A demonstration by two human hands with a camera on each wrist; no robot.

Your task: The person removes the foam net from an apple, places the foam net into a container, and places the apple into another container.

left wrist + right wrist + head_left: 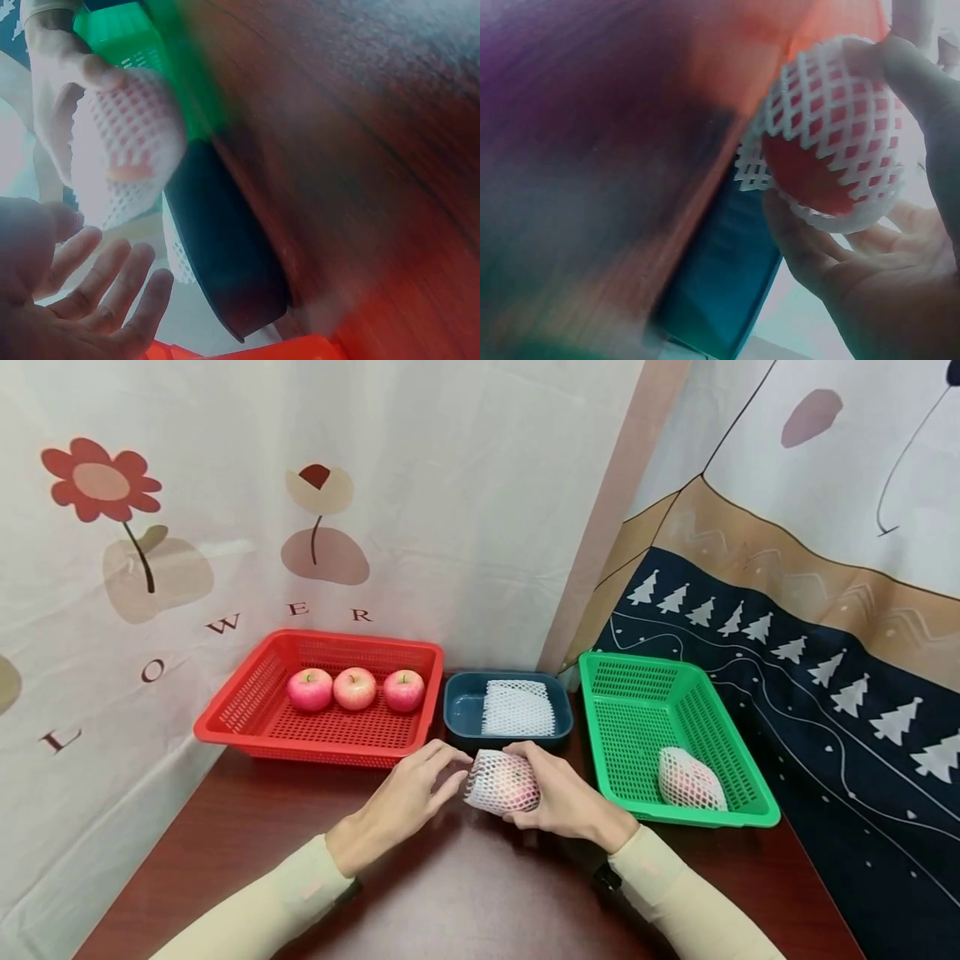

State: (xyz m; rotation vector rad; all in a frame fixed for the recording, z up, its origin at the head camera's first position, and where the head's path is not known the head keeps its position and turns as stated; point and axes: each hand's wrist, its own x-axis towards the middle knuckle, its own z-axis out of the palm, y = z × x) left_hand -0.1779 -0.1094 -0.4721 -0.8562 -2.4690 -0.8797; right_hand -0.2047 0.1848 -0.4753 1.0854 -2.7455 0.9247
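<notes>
The right hand point(562, 797) has its grip curled round an apple point(806, 176) in a white foam net point(491, 781), thumb on the near side, fingers on the far side; a bare red patch shows at one end. The left hand point(405, 789) has a loose, released grip, fingers parted, just beside the net. The apple sits within the right grip, over the table point(480, 893), before the blue tray point(465, 710).
</notes>
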